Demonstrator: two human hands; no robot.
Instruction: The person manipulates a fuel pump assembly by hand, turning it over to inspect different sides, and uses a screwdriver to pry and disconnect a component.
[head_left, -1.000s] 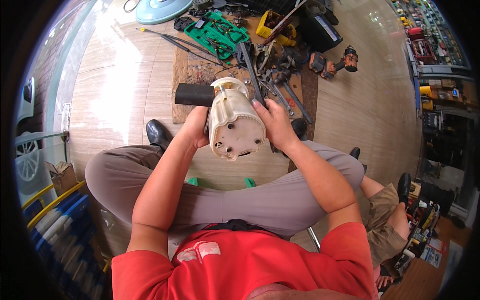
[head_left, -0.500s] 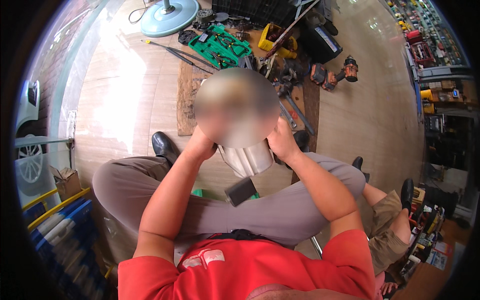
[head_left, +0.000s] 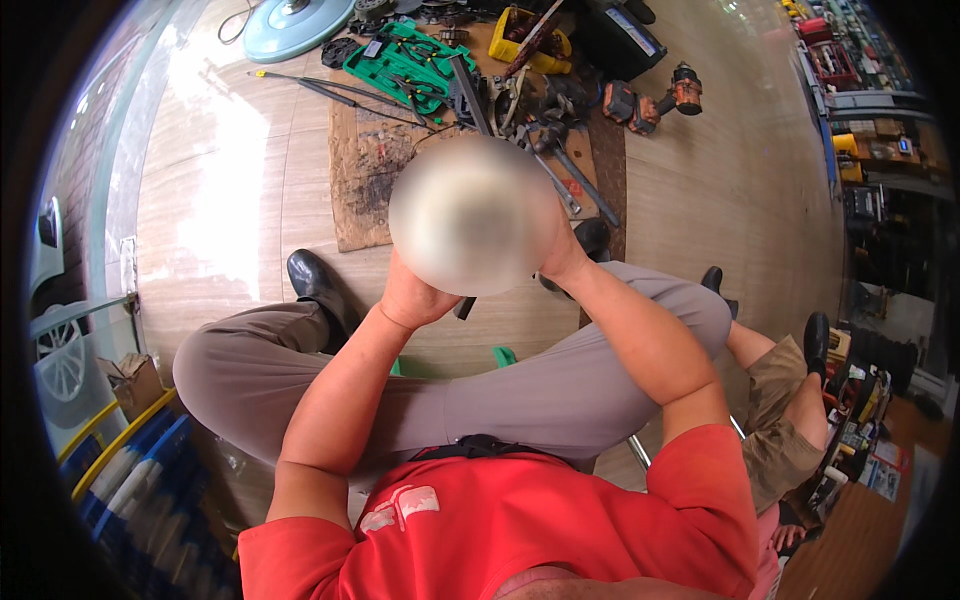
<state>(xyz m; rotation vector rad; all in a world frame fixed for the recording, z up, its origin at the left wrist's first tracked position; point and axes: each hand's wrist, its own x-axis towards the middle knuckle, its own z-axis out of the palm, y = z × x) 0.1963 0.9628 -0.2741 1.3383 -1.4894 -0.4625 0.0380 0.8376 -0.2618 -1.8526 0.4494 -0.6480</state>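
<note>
Between my two hands is a pale metal object (head_left: 465,215), held up in front of me, mostly lost in a round blur, so its kind cannot be told. My left hand (head_left: 420,292) grips its left side, with the fingertips hidden in the blur. On the opposite side my right hand (head_left: 563,248) grips it, fingers also blurred. A small dark piece (head_left: 464,307) shows just below the blur, beside my left hand. Past the object lies a stained cardboard sheet (head_left: 365,190) on the floor.
Beyond my hands lie a green tool case (head_left: 400,70), a yellow bin (head_left: 530,42), a long-handled metal tool (head_left: 585,180) and an orange cordless drill (head_left: 685,90). A black battery-like box (head_left: 620,45) stands behind. Another person's leg (head_left: 800,400) is at my right.
The object has turned and risen: its ribbed silver body and dark block no longer hang below my hands. The floor items sit slightly higher and further left in view.
</note>
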